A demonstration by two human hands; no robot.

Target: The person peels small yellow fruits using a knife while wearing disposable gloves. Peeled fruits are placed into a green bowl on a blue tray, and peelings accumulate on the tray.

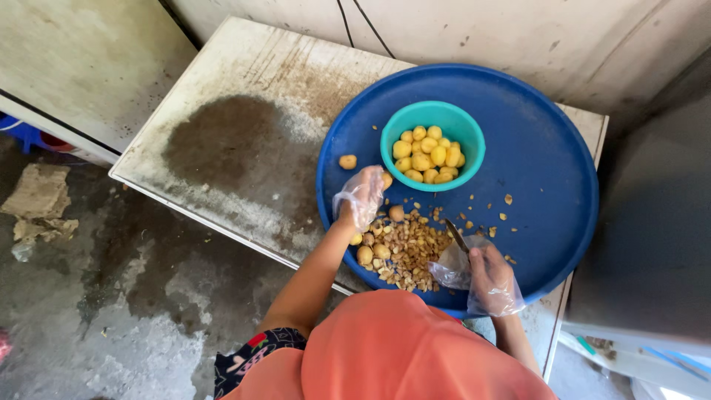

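Stained white table (244,148) is covered by blue tray (548,163). Small potato (386,180) is pinched in gloved left hand (361,198) beside teal bowl (433,145). Knife (456,235) is gripped by gloved right hand (489,278), fingers closed, above peel pile (404,252).

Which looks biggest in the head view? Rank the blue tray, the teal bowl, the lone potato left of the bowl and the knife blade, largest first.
1. blue tray
2. teal bowl
3. knife blade
4. lone potato
The blade and the potato look close in size, so their order is unsure.
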